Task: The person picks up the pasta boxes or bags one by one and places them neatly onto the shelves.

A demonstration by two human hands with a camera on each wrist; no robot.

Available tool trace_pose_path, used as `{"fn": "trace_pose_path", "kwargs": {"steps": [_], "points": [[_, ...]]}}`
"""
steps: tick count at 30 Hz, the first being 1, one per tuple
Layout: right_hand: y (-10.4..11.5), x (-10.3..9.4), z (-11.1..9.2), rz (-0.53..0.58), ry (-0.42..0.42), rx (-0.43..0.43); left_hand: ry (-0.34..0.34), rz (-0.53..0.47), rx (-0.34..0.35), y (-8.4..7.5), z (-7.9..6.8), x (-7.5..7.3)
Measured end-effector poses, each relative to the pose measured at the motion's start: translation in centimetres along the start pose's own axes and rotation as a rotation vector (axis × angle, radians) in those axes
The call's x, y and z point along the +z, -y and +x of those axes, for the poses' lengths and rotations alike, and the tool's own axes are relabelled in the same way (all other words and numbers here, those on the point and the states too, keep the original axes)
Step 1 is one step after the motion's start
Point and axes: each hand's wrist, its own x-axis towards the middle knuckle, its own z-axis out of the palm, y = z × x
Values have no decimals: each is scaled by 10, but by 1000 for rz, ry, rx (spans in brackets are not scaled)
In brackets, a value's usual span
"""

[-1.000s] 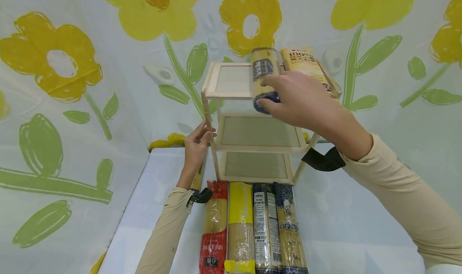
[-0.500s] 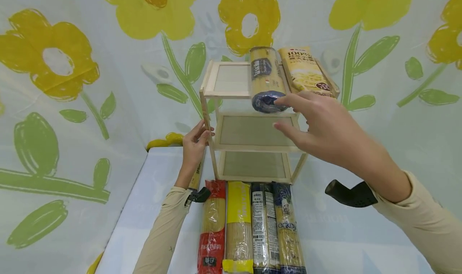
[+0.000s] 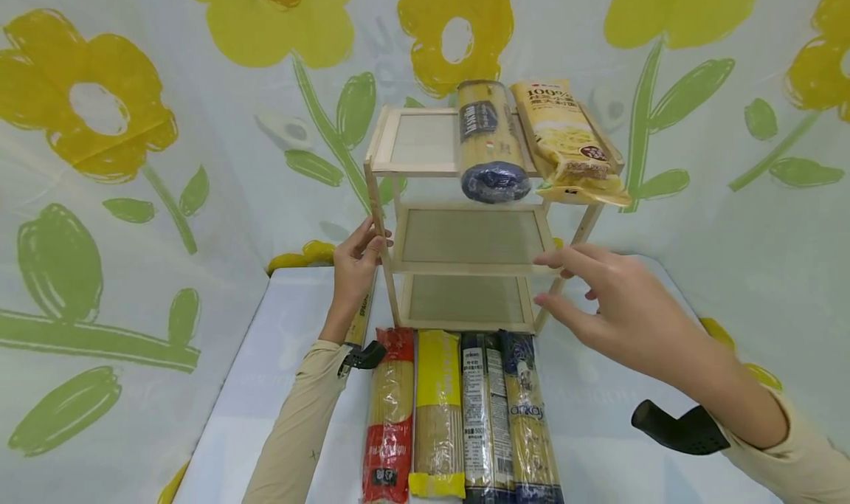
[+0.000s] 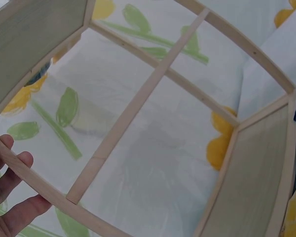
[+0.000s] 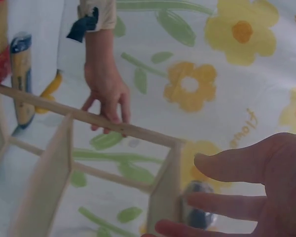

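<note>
A three-tier wooden shelf point(image 3: 478, 270) stands in the middle of the head view. My left hand point(image 3: 355, 257) grips its left front post, thumb on one side and fingers on the other; the left wrist view shows the same hand point(image 4: 12, 192) at the frame's lower left. On the top tier lie a blue-and-clear spaghetti pack point(image 3: 493, 146) and, to its right, a yellow pasta bag point(image 3: 564, 139), both jutting past the front edge. My right hand point(image 3: 617, 312), holding nothing, hovers in front of the shelf's right post with thumb and fingers spread apart.
Below the shelf, side by side on the white table point(image 3: 617, 415), lie a red spaghetti pack point(image 3: 390, 415), a yellow one point(image 3: 438, 415) and two dark-blue ones, including the rightmost pack point(image 3: 531, 423). Another narrow pack point(image 3: 358, 319) is partly behind the left arm.
My right hand has let go of the blue-and-clear spaghetti pack on the top tier and moved down and right. The left hand keeps its grip on the post.
</note>
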Motion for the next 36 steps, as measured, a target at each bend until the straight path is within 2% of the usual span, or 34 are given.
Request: {"fn": "trace_pose_path", "kwargs": {"steps": [4, 12, 19, 27, 36], "points": [[-7, 10, -11, 31, 38, 55, -2, -7, 1, 0, 0, 0], [-19, 30, -27, 103, 89, 97, -9, 3, -12, 0, -1, -2], [-25, 46, -42, 171, 152, 172, -11, -2, -5, 0, -1, 0], [-36, 71, -61, 209, 163, 203, -13, 2, 4, 0, 0, 1], [-45, 95, -77, 240, 205, 298, -7, -2, 8, 0, 0, 1]]}}
